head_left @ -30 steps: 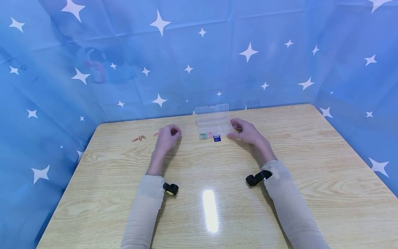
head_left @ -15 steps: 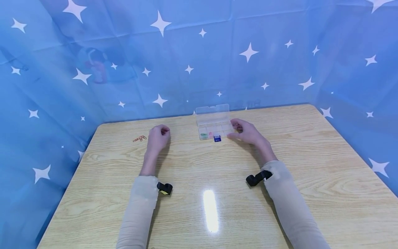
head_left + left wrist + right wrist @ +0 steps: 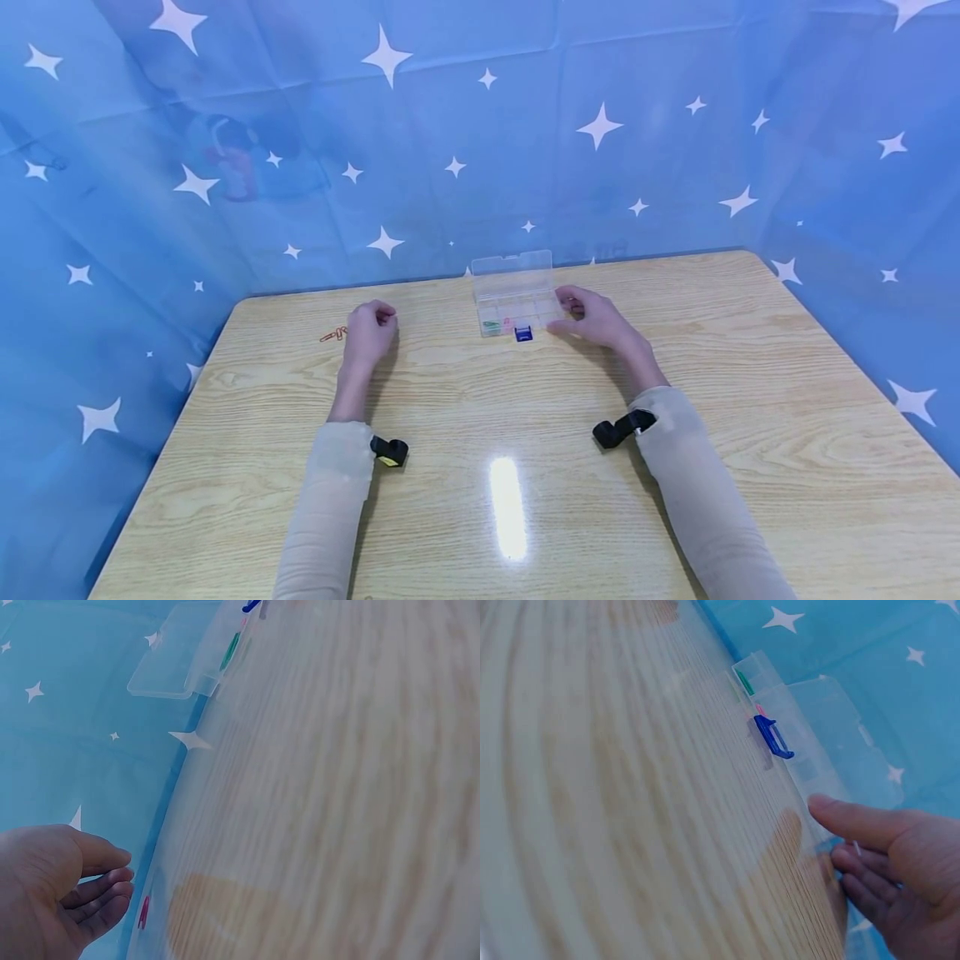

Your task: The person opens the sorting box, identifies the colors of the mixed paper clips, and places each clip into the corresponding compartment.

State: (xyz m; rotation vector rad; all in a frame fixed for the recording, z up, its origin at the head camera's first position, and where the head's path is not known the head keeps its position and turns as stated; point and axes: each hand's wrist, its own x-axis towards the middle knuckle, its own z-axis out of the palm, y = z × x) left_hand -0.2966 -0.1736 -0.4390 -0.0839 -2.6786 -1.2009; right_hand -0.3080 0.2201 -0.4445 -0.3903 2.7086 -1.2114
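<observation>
A clear plastic compartment box [image 3: 531, 304] stands near the table's back edge, its lid [image 3: 513, 273] raised. Green pieces [image 3: 491, 327] lie in its front left compartment and pink ones [image 3: 507, 323] in the one beside it. A blue latch [image 3: 772, 737] juts from the box's front. My right hand [image 3: 592, 318] holds the right end of the box, thumb at the front corner. Left of the box, my left hand [image 3: 367, 333] hovers with loosely curled fingers and nothing visible in them. Close by it lie several red paper clips [image 3: 333, 334], partly hidden by the hand.
The light wood table [image 3: 465, 417] carries a bright glare patch in its middle. A blue curtain with white stars [image 3: 480, 150] hangs directly behind the back edge. Black wrist cameras [image 3: 615, 432] stick out from both sleeves.
My left hand has moved left, away from the box, over where a single red clip showed and up to the other paper clips. My right hand and the box have stayed in place.
</observation>
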